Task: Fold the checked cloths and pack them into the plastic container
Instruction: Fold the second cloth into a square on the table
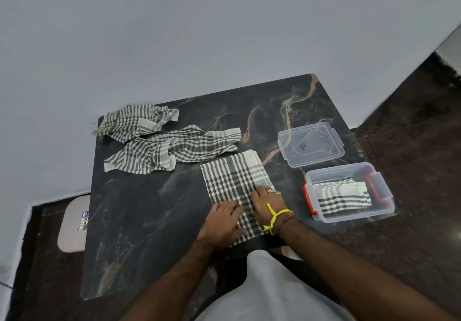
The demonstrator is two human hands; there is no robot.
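Head view, looking down on a dark marbled worktop [139,233] set against a pale wall. A checked cloth [234,183], folded into a long rectangle, lies flat near the middle of the front edge; its long axis runs from the person's body away and slightly right, with the pale striped end farthest off. Both hands rest on its near end. The left hand [223,221] lies palm down on the near left corner, fingers straight and spread, gripping nothing. The right hand [268,202] presses flat just beside it, fingers extended towards the left, with rings and a yellow thread [275,217] at the wrist. Both forearms reach in from the bottom of the frame. To the right stands the clear plastic container [349,192] with red latches, a folded cloth [341,196] lying flat inside. Its clear lid [310,143] lies just beyond it. Two crumpled cloths lie at the far left: one [136,122] at the corner, another [174,152] stretched lengthwise beside it.
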